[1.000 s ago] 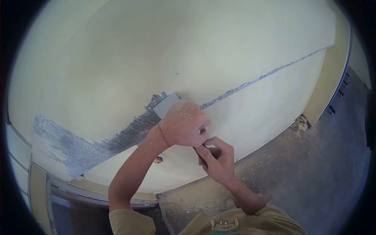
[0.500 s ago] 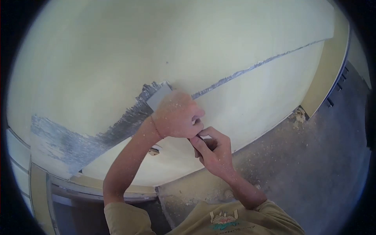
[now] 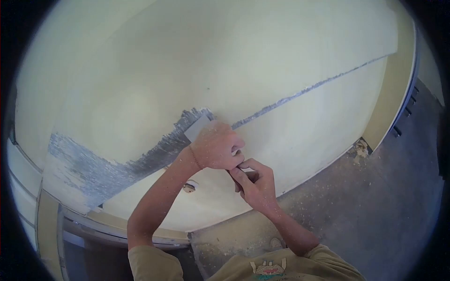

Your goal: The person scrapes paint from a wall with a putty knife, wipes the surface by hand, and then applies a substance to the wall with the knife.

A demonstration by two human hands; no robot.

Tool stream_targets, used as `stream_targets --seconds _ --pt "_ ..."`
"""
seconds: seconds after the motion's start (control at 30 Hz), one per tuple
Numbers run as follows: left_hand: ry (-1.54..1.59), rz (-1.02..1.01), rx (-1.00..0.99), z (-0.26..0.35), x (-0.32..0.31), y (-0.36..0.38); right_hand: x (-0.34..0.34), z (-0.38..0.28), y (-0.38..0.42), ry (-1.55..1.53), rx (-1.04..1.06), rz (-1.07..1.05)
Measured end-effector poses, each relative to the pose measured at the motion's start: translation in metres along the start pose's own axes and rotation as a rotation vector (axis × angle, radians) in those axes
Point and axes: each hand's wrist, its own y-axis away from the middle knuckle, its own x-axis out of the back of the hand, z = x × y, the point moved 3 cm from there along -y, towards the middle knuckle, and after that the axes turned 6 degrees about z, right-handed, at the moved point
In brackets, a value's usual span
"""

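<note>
My left hand [image 3: 218,146] is wrapped round a flat scraper [image 3: 197,128], whose wide grey blade lies against the wall. My right hand [image 3: 257,185] is closed on the lower end of the scraper's dark handle, just below my left hand. Around the blade, the pale wall [image 3: 140,89] has a rough grey scraped band [image 3: 145,161] that runs down to the left. A thinner grey strip [image 3: 290,97] goes up to the right from my hands.
A small wall opening [image 3: 189,187] is below my left wrist. The concrete floor [image 3: 375,196] with pale flakes stretches along the wall's foot at the right. A doorway frame [image 3: 126,230] stands at the lower left.
The view has shifted a little, so the wall and floor sit differently in it. Both hands still hold the scraper, and its blade is still at the upper end of the scraped band.
</note>
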Motion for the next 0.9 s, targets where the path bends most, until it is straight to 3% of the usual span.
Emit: stream_targets --seconds 0.1,0.23,0.4,0.5,0.6,0.7,0.83,0.9 --pt "-0.078 0.074 -0.04 -0.006 0.015 -0.002 -0.019 -0.001 -0.002 -0.083 0.119 0.04" --pt "0.013 0.031 -0.054 -0.006 0.006 0.001 -0.012 0.002 0.001 -0.083 0.076 0.017" --pt "-0.068 0.16 -0.07 -0.017 0.001 0.002 -0.02 0.014 -0.008 -0.072 0.209 0.078" --pt "0.03 -0.041 -0.046 -0.009 -0.006 0.001 -0.011 0.006 0.005 -0.081 0.122 0.024" --pt "-0.094 0.12 -0.051 -0.017 0.015 -0.003 -0.022 0.0 -0.007 -0.102 0.149 0.014" --pt "0.112 0.142 -0.001 -0.005 0.012 0.002 -0.013 -0.006 0.001 -0.076 0.102 0.017" --pt "-0.113 0.16 -0.042 -0.013 0.015 -0.002 -0.019 -0.002 -0.007 -0.042 0.217 0.05" --pt "0.037 0.078 -0.012 -0.012 0.012 -0.003 -0.014 -0.006 -0.001 -0.093 0.086 0.027"
